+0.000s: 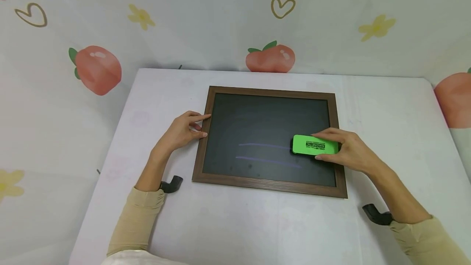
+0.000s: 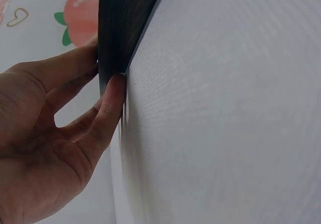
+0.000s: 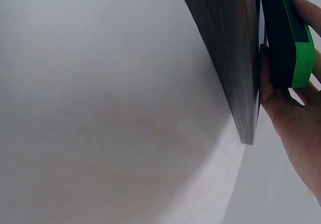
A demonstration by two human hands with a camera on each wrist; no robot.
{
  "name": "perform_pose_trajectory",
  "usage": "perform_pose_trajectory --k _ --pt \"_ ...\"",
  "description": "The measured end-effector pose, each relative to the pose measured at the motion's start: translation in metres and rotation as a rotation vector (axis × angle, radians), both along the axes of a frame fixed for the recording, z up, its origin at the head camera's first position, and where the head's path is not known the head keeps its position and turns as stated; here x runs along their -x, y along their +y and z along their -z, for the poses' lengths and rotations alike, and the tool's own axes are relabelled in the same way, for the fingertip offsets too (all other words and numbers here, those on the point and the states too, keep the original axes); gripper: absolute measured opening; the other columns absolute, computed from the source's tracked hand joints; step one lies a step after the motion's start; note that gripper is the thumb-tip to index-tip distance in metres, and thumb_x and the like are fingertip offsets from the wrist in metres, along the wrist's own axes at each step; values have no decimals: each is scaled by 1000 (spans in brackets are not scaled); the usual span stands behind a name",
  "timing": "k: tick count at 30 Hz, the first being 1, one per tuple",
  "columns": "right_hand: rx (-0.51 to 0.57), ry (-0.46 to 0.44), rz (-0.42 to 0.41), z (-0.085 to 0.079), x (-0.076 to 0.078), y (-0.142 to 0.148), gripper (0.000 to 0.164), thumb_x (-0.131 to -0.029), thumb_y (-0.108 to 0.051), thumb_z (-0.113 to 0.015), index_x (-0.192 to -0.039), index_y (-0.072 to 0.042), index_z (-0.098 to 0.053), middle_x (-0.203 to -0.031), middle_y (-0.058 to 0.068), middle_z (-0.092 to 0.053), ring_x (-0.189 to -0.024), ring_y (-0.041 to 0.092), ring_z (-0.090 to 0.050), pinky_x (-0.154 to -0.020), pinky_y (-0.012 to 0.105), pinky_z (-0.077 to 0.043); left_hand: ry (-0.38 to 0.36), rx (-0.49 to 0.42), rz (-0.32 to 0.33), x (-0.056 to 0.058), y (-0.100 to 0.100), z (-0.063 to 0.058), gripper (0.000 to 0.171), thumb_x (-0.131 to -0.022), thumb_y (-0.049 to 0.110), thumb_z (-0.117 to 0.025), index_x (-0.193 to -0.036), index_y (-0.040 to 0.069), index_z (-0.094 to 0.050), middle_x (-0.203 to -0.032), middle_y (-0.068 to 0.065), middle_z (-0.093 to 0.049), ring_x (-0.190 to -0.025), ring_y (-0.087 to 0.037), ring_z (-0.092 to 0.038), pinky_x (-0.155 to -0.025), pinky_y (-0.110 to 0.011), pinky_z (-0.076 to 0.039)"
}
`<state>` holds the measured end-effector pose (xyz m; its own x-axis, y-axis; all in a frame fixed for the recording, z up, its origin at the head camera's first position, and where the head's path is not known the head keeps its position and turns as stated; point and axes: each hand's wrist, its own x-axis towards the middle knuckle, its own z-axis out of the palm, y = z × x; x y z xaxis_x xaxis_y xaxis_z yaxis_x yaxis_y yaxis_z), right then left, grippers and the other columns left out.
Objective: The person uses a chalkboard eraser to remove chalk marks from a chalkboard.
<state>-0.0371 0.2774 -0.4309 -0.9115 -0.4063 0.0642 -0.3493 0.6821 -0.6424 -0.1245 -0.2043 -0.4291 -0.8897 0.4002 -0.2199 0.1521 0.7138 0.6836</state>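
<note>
A brown-framed blackboard (image 1: 270,124) lies on the white table, with two faint purple lines across its lower half. My right hand (image 1: 347,148) grips a green and black magnetic board eraser (image 1: 312,145) by its sides, thumb along the near side and fingers along the far side. The eraser sits over the board's right part, at the right end of the purple lines. At the left side, my left hand (image 1: 183,129) touches the wooden frame (image 1: 201,150) with index finger and thumb. The left wrist view shows its fingertips (image 2: 118,83) against the frame's outer edge.
The white table (image 1: 235,224) extends around the board on all sides. Behind it hangs a pale cloth (image 1: 206,19) printed with peaches, hearts and yellow flowers. Black wrist mounts (image 1: 172,184) stick out from both forearms near the sleeves.
</note>
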Motion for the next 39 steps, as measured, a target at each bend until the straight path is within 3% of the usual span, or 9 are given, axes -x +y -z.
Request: perform_pose_trajectory --k 26,39 --pt "-17 -34 -56 5 15 -38 58 -77 -34 -87 -127 -13 -70 -113 -2 -66 -91 14 -58 -72 27 -47 8 5 -5 1 0 4 67 -83 7 -81 -144 15 -55 -139 -16 -49 -99 -26 -65 -82 -39 -53" --pt "-38 -18 -98 0 22 -61 59 -76 -32 -88 -128 -12 -69 -110 -2 -66 -90 13 -58 -75 32 -48 28 7 7 0 0 5 66 -83 7 -80 -144 14 -54 -139 -17 -49 -99 -27 -65 -80 -39 -53"
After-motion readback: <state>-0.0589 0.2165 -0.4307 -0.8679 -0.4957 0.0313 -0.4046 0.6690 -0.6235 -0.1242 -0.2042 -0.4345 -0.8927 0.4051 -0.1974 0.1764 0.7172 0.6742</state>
